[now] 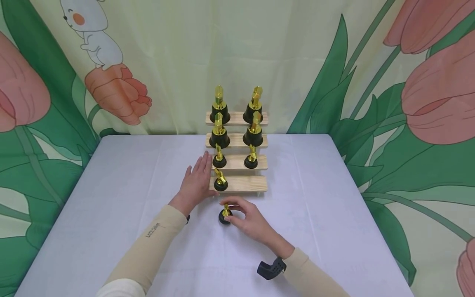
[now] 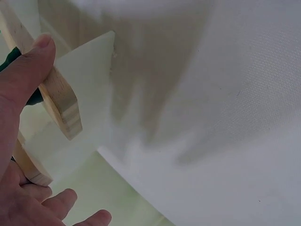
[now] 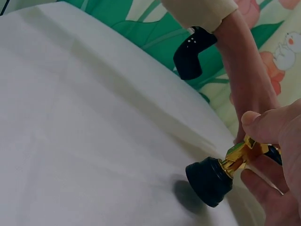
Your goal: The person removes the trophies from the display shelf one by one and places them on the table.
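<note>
A small trophy [image 1: 224, 216] with a gold top and a round black base is pinched by its gold part in my right hand [image 1: 249, 218], in front of the stand. In the right wrist view the trophy's black base [image 3: 209, 181] is tilted, with a shadow beside it on the cloth. My left hand [image 1: 196, 179] rests with straight fingers along the left side of the tiered wooden stand [image 1: 245, 183]. The left wrist view shows the thumb [image 2: 35, 63] against a wooden shelf end [image 2: 63, 103]. One similar trophy [image 1: 220, 181] stands at the left of the lowest shelf.
On the upper shelves stand more trophies in two columns, the larger ones [image 1: 219, 134] on the top two tiers. A white cloth [image 1: 122, 177] covers the table. Behind it hangs a curtain [image 1: 178, 74] printed with tulips and a white animal.
</note>
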`<state>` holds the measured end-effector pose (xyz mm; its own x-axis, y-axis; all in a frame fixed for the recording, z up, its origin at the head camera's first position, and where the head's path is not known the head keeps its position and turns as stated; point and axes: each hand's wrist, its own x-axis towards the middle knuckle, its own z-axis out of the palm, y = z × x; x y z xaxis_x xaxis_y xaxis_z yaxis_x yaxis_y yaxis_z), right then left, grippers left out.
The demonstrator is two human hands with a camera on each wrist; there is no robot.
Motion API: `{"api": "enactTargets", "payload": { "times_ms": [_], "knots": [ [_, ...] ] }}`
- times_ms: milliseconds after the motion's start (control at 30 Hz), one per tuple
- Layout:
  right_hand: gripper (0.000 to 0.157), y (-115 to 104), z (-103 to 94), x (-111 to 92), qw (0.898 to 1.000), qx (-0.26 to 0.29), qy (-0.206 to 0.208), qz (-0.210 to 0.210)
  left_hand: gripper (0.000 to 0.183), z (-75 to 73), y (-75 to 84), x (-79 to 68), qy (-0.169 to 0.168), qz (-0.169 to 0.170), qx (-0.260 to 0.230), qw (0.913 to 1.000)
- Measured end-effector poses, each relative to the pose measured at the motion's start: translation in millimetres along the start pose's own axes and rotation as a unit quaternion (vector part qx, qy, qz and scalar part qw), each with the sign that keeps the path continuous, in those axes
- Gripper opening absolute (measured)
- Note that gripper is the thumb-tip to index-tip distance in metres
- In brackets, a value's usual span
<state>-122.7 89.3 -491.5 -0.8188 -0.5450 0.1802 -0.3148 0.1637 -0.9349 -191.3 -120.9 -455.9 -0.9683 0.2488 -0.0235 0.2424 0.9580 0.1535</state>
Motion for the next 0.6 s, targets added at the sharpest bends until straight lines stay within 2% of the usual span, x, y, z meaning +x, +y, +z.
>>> {"api": "enactTargets", "payload": {
  "times_ms": [600],
  "knots": [
    [0.05,12.9,3.6,-5.0,0.999,-0.041,-0.008,-0.035,0.131,0.6,0.0,-0.1,0.003,-0.002,0.011,0.9999]
  ]
}}
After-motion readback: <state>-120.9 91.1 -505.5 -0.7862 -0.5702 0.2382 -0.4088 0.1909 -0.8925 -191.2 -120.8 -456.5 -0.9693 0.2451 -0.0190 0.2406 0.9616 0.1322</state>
